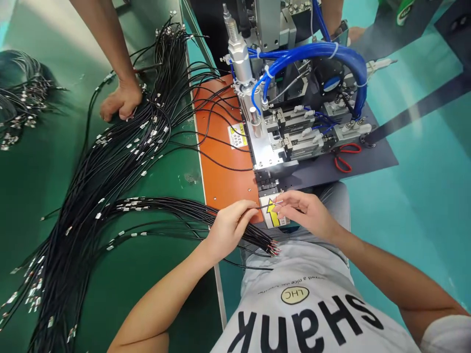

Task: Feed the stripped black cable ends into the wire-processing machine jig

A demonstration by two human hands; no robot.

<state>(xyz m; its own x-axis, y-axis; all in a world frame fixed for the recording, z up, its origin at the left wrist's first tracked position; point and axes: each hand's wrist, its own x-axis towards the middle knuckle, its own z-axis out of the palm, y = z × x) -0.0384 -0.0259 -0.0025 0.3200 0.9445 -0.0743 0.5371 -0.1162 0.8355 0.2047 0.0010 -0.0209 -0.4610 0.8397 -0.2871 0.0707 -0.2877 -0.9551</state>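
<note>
My left hand (230, 225) pinches a thin black cable (263, 206) between thumb and forefinger, close to its end. At the cable's tip, the thumb and fingers of my right hand (311, 213) close around the fine wire ends, which are partly hidden. Both hands are just in front of the machine (270, 152), above a white label with a yellow arrow (270, 220). Beneath my left wrist runs a bundle of black cables (176, 205). Its stripped ends, showing red and white wires, hang over my lap.
A large heap of black cables (69, 215) with white tags covers much of the green table (158, 289). Another person's hand (123, 100) rests on it. Several cables cross the orange plate (222, 179) toward the machine. Red-handled scissors (342, 164) lie right of it, below blue hoses (331, 51).
</note>
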